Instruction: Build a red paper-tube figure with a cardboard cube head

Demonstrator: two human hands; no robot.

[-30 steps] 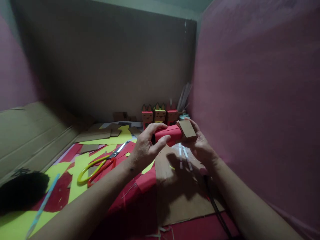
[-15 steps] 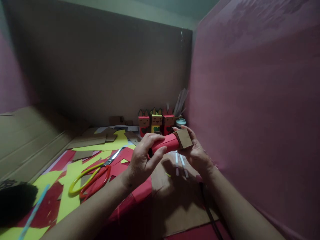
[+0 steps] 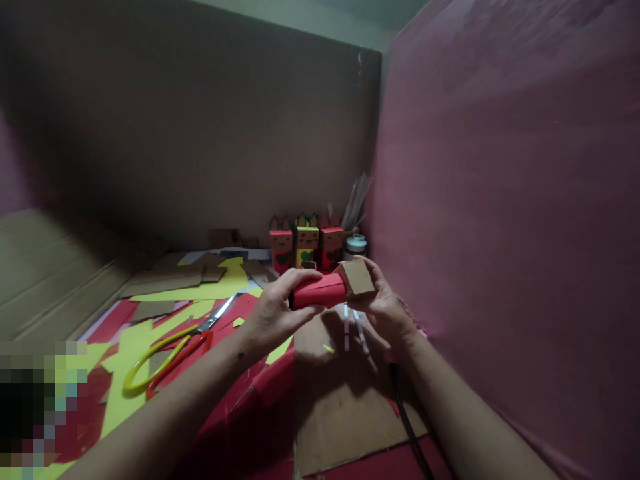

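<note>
Between both hands lies a paper figure on its side, made of a red paper tube and a brown cardboard box at its right end. My left hand is closed around the tube's left end, thumb below and fingers above. Around the cardboard box from the right, my right hand is closed, its far fingers partly hidden behind it. Under the hands is a brown cardboard sheet, with pale glue sticks on it. Large scissors with yellow and red handles lie left of my left hand.
Three finished-looking box-headed figures stand at the back, beside a jar with a pale blue lid. Yellow paper and cardboard scraps cover the left. A dark cable runs near my right forearm. A pink wall rises at right.
The left thumb has shifted from the front of the tube to its underside, showing more red paper. Both hands and the figure appear slightly further left in the view, as does the whole scene.
</note>
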